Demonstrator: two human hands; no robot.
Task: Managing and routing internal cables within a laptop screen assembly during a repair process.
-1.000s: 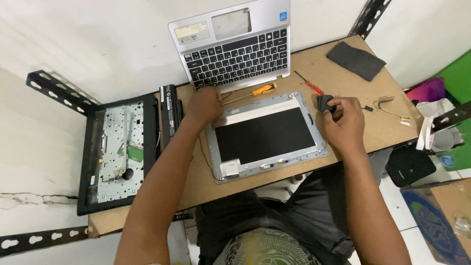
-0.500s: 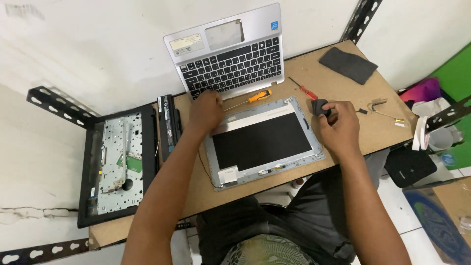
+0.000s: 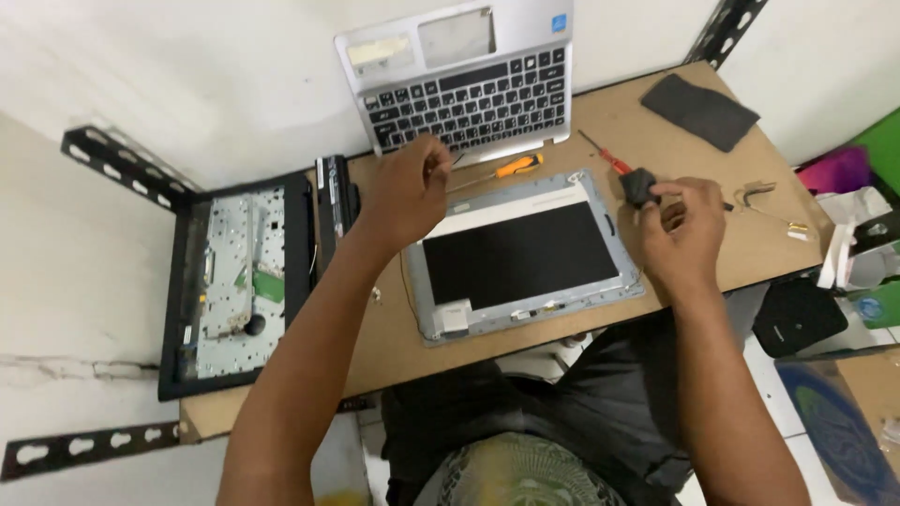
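A laptop lid with a dark screen panel [image 3: 518,253] lies flat on the wooden table [image 3: 394,337] in front of me. My left hand [image 3: 405,192] hovers over its upper left corner, fingers curled with nothing visible in them, close to an orange-handled screwdriver [image 3: 511,168]. My right hand [image 3: 681,231] is at the lid's right edge and pinches a small black part [image 3: 639,185]. A silver keyboard deck [image 3: 466,80] leans at the back of the table. A red-handled screwdriver [image 3: 606,156] lies beside the black part.
An opened black laptop base [image 3: 236,276] with bare metal inside lies at the left end. A dark cloth [image 3: 699,110] sits at the back right, with a cable and hinge bits [image 3: 771,204] near the right edge. Bags and boxes [image 3: 844,281] stand on the floor to the right.
My left hand has lifted off the lid's upper left corner and now hovers near the orange-handled screwdriver. My right hand still holds the small black part at the lid's right edge.
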